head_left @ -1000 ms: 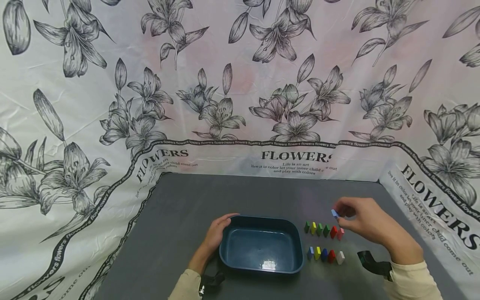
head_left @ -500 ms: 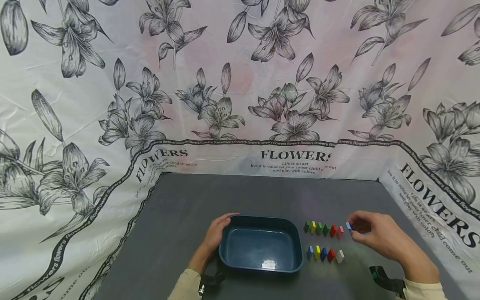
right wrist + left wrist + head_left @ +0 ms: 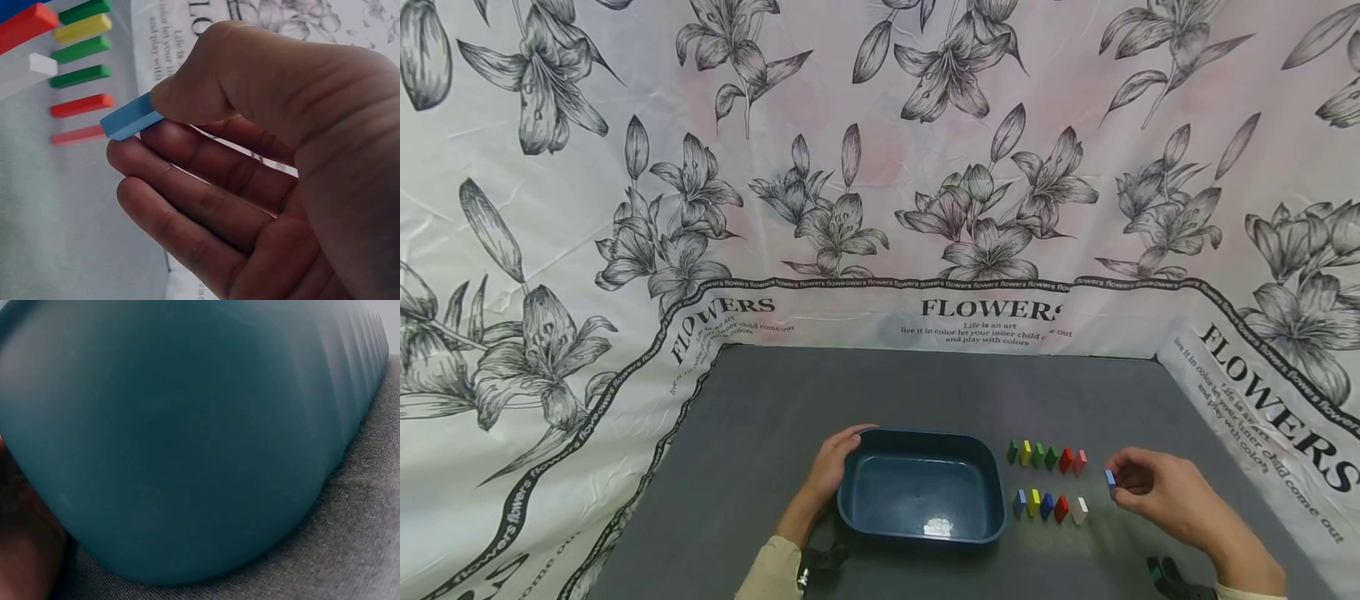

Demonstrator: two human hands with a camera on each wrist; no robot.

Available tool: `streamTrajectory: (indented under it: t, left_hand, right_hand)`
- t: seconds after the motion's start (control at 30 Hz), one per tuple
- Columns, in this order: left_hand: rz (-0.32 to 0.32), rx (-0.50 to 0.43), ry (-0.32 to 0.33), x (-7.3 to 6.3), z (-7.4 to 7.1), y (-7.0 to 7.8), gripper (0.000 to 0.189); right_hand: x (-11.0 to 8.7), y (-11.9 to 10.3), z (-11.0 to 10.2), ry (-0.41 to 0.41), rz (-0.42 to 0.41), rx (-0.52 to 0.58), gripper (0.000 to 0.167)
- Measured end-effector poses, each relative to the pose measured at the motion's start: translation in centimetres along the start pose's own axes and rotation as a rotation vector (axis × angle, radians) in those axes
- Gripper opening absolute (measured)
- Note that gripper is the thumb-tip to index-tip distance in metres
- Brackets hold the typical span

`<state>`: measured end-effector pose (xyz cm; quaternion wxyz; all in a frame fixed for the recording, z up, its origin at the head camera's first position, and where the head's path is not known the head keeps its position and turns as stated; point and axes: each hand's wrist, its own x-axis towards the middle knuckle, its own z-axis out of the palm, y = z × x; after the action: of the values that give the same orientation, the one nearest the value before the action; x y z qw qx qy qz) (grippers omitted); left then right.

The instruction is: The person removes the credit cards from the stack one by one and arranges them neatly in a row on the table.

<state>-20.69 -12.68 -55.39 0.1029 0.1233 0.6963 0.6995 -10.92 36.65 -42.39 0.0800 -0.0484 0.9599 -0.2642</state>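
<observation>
My right hand (image 3: 1176, 500) pinches a light-blue domino block (image 3: 1110, 479) between thumb and fingertips, to the right of two rows of standing domino blocks. In the right wrist view this block (image 3: 128, 119) sticks out past the thumb, with the other fingers spread below it. The back row ends in a pink block (image 3: 1079, 462), the front row in a white block (image 3: 1080, 511). At the far left corner of a dark blue plastic basin (image 3: 921, 536), my left hand (image 3: 827, 469) holds the rim. The left wrist view is mostly filled by the basin's outer wall (image 3: 175, 444).
The basin stands left of the rows with nothing inside. Other blocks are green, yellow, red and blue, among them a red block (image 3: 1062, 509) and a green block (image 3: 1013, 451). A floral cloth (image 3: 985, 312) backs and flanks the grey tabletop (image 3: 760, 392).
My right hand has carried the light-blue block from above the back row's right end, rightward and then nearer, down beside the two rows. The left hand and basin stay put.
</observation>
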Motion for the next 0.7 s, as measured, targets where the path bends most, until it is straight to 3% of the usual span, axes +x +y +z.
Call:
streamTrajectory:
  t: [0.23,0.7]
  left_hand:
    - [-0.002,0.010,0.008,0.1,0.0,0.0,0.043]
    - [-0.006,0.009,0.001,0.0,0.0,0.0,0.044]
  right_hand:
    - [-0.1,1.3,1.3,-0.058,0.043,0.103,0.025]
    - [-0.2,3.0,3.7,-0.021,-0.065,0.128,0.023]
